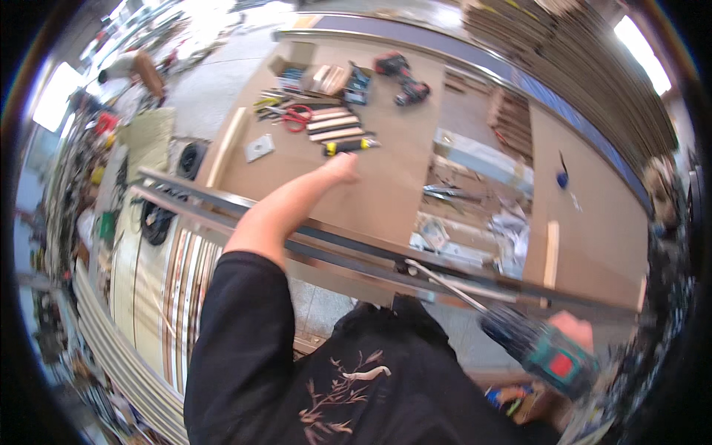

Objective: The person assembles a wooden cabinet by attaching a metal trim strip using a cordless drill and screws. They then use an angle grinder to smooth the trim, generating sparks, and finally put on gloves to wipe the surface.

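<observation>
Just past the left hand (343, 167), a little ahead of the fingertips, lay a yellow-and-black tool (350, 145) on the brown tabletop (386, 200). I had the arm stretched right out over the long metal rail (334, 252), and the hand was flat-ish on the board. From this angle I couldn't tell whether the fingers were curled or spread; they weren't holding anything that I could see.

The right hand (572, 328) was clenched round the grip of a teal cordless drill (538, 348), down by my hip. Its long bit (445, 283) pointed up and left, with the tip right at the rail near a small dark fitting (404, 265).

My take on doing this bit well: the drill was the thing to watch. With one arm reaching far forward, my body was leaning over the rail, so I'd have kept the trigger finger off and the bit steady against the metal rather than letting it wander. A long bit like that looked easy to bend or skid.

Further beyond the left hand sat red-handled scissors (297, 115), some short wooden strips (335, 124) and a red and black power tool (404, 76). To the right of it was an opening with scraps and a pale block (482, 157).
</observation>
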